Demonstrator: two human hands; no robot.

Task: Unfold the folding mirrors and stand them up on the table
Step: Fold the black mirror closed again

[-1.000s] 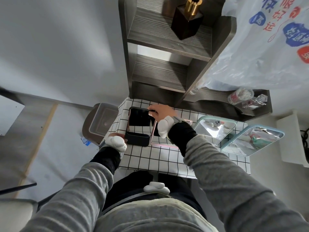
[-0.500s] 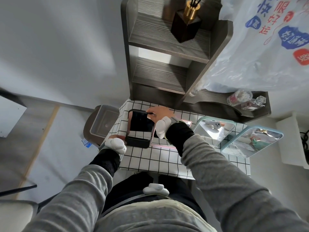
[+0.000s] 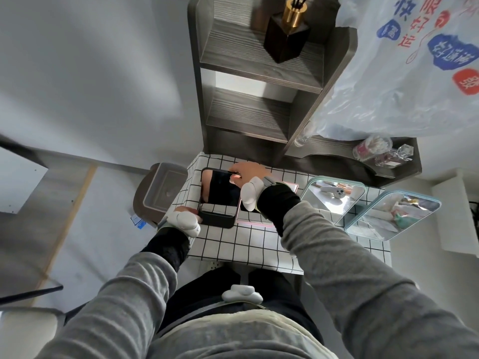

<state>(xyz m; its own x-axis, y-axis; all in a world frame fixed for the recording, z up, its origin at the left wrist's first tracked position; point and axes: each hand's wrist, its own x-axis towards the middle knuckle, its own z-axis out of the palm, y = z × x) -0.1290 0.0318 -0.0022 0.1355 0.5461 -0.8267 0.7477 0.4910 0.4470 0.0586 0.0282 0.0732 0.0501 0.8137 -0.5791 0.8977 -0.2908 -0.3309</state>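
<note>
A black folding mirror (image 3: 219, 193) stands partly unfolded at the left end of the checked table (image 3: 248, 242). Its glass tilts up and its black base (image 3: 217, 220) rests on the cloth. My right hand (image 3: 245, 173) pinches the mirror's top right edge. My left hand (image 3: 186, 212), mostly hidden by a white wrist device, holds the base's left corner. A pink mirror (image 3: 269, 203) lies flat under my right wrist. Two teal-framed mirrors (image 3: 334, 196) (image 3: 394, 216) stand unfolded at the right.
A grey shelf unit (image 3: 259, 104) rises at the table's back, with a dark diffuser bottle (image 3: 286, 38) on top. A printed plastic bag (image 3: 404, 68) hangs at upper right. A clear lidded bin (image 3: 162, 193) sits on the floor to the left. Small bottles (image 3: 381, 151) stand on the shelf ledge.
The black mirror's glass has tipped a little further open under my right hand. Both hands keep their hold on it.
</note>
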